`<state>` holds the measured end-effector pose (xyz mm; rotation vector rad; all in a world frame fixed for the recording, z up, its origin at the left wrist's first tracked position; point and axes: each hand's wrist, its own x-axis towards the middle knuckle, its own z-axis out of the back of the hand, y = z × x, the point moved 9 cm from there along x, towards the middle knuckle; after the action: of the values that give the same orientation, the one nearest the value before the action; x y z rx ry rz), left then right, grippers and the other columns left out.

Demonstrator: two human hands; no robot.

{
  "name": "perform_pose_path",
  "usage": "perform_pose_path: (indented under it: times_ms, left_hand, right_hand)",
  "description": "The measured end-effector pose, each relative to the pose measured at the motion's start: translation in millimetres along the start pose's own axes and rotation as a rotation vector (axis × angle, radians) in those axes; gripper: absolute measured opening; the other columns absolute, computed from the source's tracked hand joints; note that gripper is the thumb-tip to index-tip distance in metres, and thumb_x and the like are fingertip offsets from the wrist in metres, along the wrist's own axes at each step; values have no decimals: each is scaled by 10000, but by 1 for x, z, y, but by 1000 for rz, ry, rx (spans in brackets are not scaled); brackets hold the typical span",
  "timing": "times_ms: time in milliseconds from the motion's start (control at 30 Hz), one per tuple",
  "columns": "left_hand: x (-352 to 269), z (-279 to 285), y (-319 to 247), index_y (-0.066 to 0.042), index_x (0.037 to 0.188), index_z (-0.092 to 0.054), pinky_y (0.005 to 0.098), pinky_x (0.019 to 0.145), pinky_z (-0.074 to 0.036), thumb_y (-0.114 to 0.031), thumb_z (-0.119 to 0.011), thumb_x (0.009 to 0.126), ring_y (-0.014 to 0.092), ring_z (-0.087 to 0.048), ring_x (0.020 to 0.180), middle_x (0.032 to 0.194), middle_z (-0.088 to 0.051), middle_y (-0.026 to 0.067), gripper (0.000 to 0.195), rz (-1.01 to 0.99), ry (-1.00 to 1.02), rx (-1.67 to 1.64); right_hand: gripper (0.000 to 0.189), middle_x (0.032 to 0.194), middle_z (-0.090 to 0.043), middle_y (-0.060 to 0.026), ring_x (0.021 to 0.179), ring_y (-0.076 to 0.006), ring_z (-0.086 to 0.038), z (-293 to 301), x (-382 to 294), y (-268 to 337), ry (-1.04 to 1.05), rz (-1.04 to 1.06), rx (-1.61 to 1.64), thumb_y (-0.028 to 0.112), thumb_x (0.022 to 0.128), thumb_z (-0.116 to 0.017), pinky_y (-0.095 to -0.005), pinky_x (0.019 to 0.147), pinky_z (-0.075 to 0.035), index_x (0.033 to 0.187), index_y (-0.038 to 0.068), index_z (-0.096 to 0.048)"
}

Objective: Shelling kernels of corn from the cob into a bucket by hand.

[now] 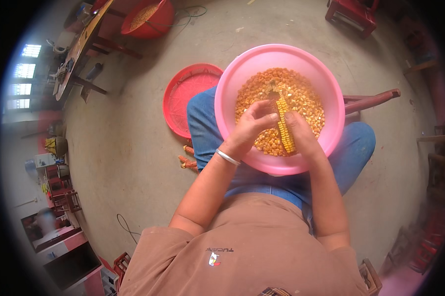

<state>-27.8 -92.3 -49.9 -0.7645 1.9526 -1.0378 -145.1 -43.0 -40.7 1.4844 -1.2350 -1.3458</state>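
Note:
A partly shelled corn cob [286,129] with yellow kernels along one side is held over a pink plastic basin [232,74]. My left hand [257,124] grips the cob from its left side. On the other side my right hand [301,131] holds it, the thumb pressed against the kernel rows. Loose corn kernels [259,81] cover the bottom of the basin, which rests on my lap between my knees. The hands hide part of the cob and of the kernels beneath.
A red round sieve [178,129] lies beside my left knee, near several bare corn cobs [188,162] on the concrete floor [133,148]. A tilted red basin of grain [163,27] and a wooden table [83,40] stand at upper left. A red stool [351,18] is at upper right.

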Motion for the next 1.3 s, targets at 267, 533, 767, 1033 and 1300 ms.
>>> perform_pose_path:
  times_ms: [267, 533, 767, 1033, 1300]
  left_hand:
    - [-5, 3, -2, -5, 1103, -599, 251, 837, -485, -123, -681, 882, 101, -584, 929, 1011, -624, 40, 264, -156, -67, 278]
    - [-24, -28, -6, -20, 961, -601, 230, 729, -499, -140, -793, 813, 66, -589, 794, 870, -633, 15, 270, -193, 26, 584]
    - [-25, -39, 0, -9, 958, -600, 224, 707, -516, -114, -789, 812, 80, -605, 764, 861, -641, 23, 261, -158, 5, 571]
    - [-19, -36, 12, 16, 1025, -633, 228, 790, -521, -61, -715, 869, 93, -628, 849, 922, -667, 29, 193, -103, 135, 334]
    - [-19, -31, 4, -2, 962, -647, 238, 800, -509, -96, -722, 868, 84, -613, 851, 904, -655, 14, 153, -197, 33, 326]
  right_hand:
    - [393, 945, -591, -42, 867, -104, -539, 21, 1, 5, -205, 51, 39, 370, 1028, -445, -266, 783, -455, 1094, -1, -558]
    - [383, 877, -570, -14, 782, -81, -524, 46, 4, -13, -331, 64, 234, 383, 1030, -445, -255, 710, -452, 1061, 19, -560]
    - [408, 839, -547, 0, 732, -69, -496, 48, 3, -14, -371, 56, 176, 405, 1029, -436, -248, 648, -438, 1042, 15, -555]
    - [425, 828, -554, -7, 732, -71, -503, 49, 1, -10, -380, 45, 130, 416, 1031, -427, -249, 653, -439, 1013, 16, -569]
    - [414, 856, -586, -17, 750, -78, -534, 47, 4, -15, -343, 70, 260, 402, 1036, -419, -242, 680, -454, 1024, 19, -577]
